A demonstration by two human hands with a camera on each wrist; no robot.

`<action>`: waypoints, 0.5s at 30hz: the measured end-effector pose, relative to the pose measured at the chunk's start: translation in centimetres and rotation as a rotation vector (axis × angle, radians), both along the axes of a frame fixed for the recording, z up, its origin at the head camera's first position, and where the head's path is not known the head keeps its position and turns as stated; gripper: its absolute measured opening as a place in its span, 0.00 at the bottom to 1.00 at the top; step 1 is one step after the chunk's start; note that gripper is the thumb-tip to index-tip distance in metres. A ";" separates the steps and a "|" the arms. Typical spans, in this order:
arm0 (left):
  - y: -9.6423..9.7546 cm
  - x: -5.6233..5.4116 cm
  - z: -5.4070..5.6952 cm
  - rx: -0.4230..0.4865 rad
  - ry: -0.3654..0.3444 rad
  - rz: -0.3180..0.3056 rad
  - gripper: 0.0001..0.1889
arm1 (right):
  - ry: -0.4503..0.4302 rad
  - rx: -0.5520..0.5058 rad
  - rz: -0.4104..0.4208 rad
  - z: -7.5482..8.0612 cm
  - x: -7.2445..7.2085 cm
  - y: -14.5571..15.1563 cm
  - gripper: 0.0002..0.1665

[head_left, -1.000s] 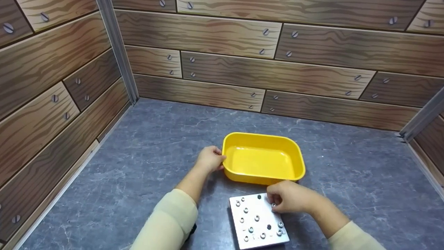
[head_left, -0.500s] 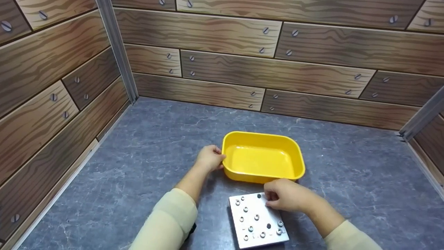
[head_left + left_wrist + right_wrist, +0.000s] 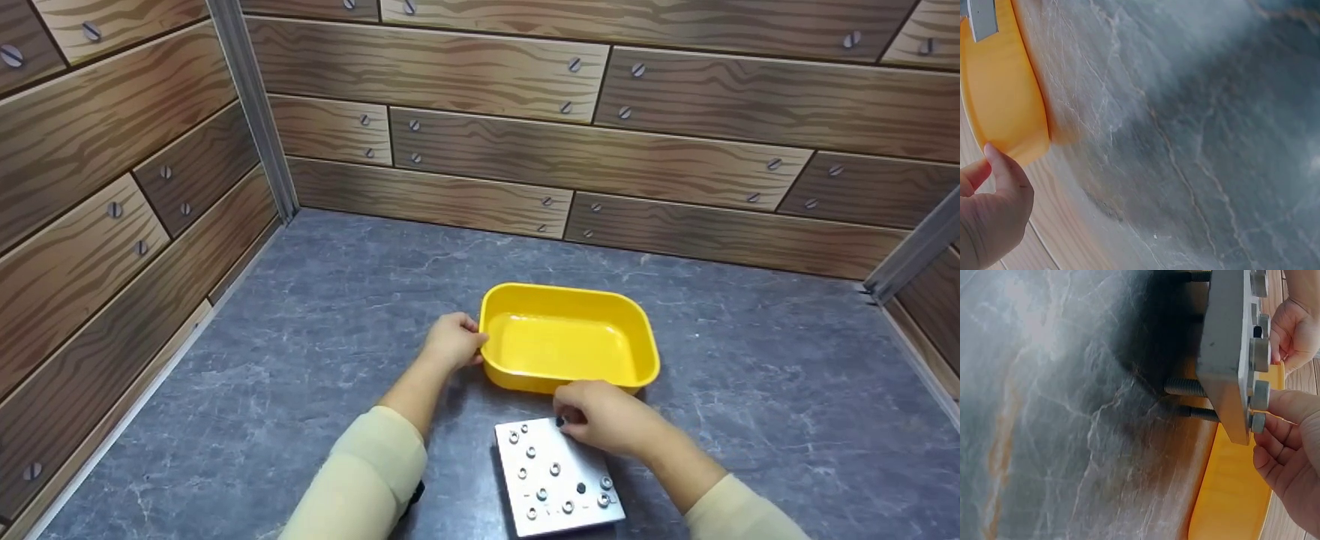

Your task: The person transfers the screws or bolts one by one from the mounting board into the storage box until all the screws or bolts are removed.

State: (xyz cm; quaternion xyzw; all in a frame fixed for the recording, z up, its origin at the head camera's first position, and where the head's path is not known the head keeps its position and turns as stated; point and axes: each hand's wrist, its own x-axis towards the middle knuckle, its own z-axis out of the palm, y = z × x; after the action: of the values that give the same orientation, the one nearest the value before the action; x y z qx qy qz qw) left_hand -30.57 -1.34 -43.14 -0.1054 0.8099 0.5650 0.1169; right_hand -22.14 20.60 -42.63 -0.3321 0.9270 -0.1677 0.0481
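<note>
A silver metal plate [image 3: 547,510] set with several socket-head bolts [image 3: 555,469] lies in front of a yellow bin [image 3: 566,345]. My left hand [image 3: 452,343] pinches the bin's left rim, thumb on the inner side; the left wrist view shows this hand [image 3: 999,205] at the rim as well. At the plate's far edge, my right hand [image 3: 607,416] has thumb and forefinger around a black bolt [image 3: 559,422]. In the right wrist view the curled right fingers [image 3: 1283,444] are close beside silver bolt heads [image 3: 1260,395], and threaded shanks [image 3: 1185,387] stick out under the plate.
Blue-grey marbled tabletop [image 3: 360,300] surrounds the plate and bin. Wood-patterned walls [image 3: 450,135] stand behind and on the left, with a grey metal post [image 3: 259,105] in the corner. A second black bolt [image 3: 581,488] sits nearer the plate's front.
My right hand has moved left along the plate's far edge, from a silver bolt on the right side to the black bolt. The left hand has stayed on the bin's rim.
</note>
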 end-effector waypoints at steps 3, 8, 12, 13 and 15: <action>0.0 -0.1 0.0 0.007 0.003 -0.001 0.04 | 0.012 -0.001 0.012 0.0 -0.1 -0.2 0.08; 0.0 -0.1 -0.1 0.005 0.012 -0.004 0.04 | 0.005 0.027 0.017 0.1 -0.2 -0.5 0.10; 0.0 -0.1 -0.1 0.004 0.009 -0.005 0.04 | 0.003 0.040 0.021 0.2 -0.3 -0.7 0.10; 0.0 -0.1 -0.1 0.004 0.007 -0.005 0.04 | 0.000 0.035 0.021 0.2 -0.3 -0.7 0.10; 0.0 -0.1 -0.1 0.003 0.011 -0.008 0.05 | 0.002 0.027 0.020 0.3 -0.3 -0.7 0.10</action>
State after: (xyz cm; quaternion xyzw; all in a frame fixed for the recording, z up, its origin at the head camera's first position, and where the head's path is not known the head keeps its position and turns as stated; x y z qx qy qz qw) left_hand -30.72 -1.37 -43.25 -0.0987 0.8101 0.5663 0.1151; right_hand -22.47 19.90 -42.33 -0.3406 0.9259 -0.1545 0.0535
